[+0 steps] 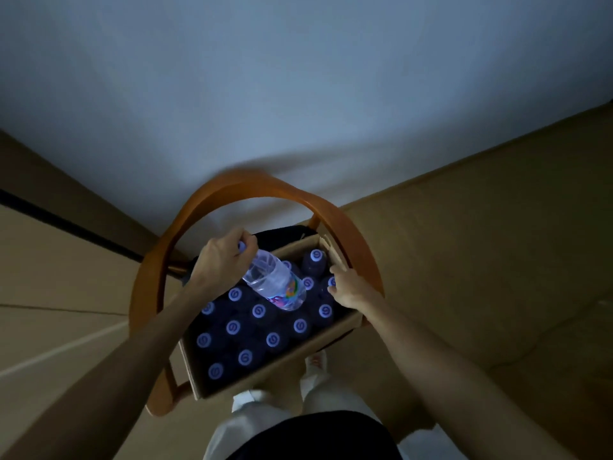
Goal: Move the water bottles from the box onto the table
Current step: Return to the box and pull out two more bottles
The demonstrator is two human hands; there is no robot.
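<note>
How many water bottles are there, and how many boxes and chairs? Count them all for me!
bottles standing in the box: 13 caps showing (more may hide under the lifted one)
lifted bottle, held by the left hand: 1
cardboard box: 1
wooden chair: 1
Total: 16

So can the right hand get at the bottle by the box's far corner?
Probably yes: the right hand hovers just beside that bottle, whose cap stands uncovered. The left hand holds its lifted bottle off to the side.
</note>
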